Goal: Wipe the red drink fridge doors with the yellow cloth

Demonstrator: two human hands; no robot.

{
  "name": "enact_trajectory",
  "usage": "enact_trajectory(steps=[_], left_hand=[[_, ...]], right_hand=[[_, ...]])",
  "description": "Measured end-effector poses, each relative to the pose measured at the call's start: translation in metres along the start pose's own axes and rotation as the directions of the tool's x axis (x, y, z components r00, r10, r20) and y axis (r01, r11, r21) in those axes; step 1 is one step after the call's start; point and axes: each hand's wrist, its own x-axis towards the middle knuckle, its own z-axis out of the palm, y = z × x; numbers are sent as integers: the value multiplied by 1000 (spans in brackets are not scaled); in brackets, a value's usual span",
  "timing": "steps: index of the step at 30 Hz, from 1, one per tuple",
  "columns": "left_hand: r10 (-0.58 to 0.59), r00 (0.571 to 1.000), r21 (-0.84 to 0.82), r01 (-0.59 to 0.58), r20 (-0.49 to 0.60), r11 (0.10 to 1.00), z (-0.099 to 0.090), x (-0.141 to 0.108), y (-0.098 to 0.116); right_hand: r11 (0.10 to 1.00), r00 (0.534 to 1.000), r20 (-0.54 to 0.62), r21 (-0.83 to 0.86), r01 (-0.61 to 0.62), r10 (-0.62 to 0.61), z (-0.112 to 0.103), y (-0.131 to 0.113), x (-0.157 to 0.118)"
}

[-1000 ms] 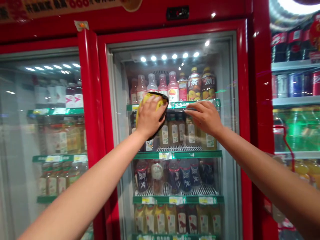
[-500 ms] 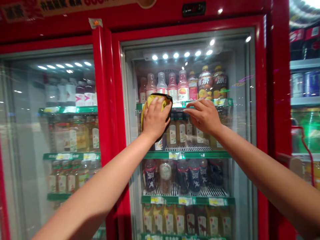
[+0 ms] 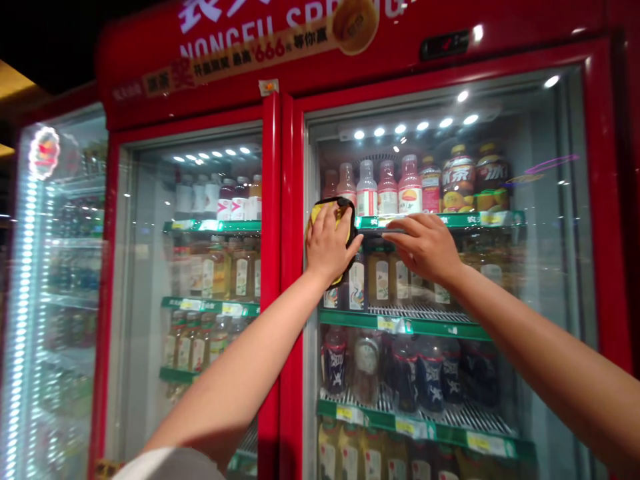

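Note:
My left hand (image 3: 327,241) lies flat on a yellow cloth with a dark edge (image 3: 353,215), pressing it against the right glass door (image 3: 545,147) near its left frame. The fingers are spread over the cloth. My right hand (image 3: 424,245) is raised before the same door, to the right of the cloth, with its fingers bent and pointing left. Nothing shows in it, and its thumb is partly hidden. Behind the glass, pink-capped bottles (image 3: 387,187) stand on the top shelf, with more bottles on the shelves below.
Red frames (image 3: 291,200) surround the cooler doors. The left glass door (image 3: 145,267) has shelves of bottles behind it. Farther left stands another lit cooler (image 3: 65,267). A small display (image 3: 444,45) sits above the right door.
The view has shifted left and up, showing the lettering and another cooler. My left hand and the cloth have moved left across the glass, nearer the door's left frame, away from my right hand.

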Motion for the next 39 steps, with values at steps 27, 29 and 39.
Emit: enact_trajectory(steps=[27, 29, 39], left_hand=[[-18, 992, -138, 0, -129, 990, 2, 67, -30], [-108, 982, -171, 80, -158, 982, 4, 94, -16], [337, 938, -215, -347, -84, 913, 6, 85, -5]], right_hand=[[993, 999, 38, -118, -19, 24, -8, 5, -2], [990, 998, 37, -133, -42, 48, -9, 4, -2], [981, 990, 108, -181, -70, 91, -30, 19, -27]])
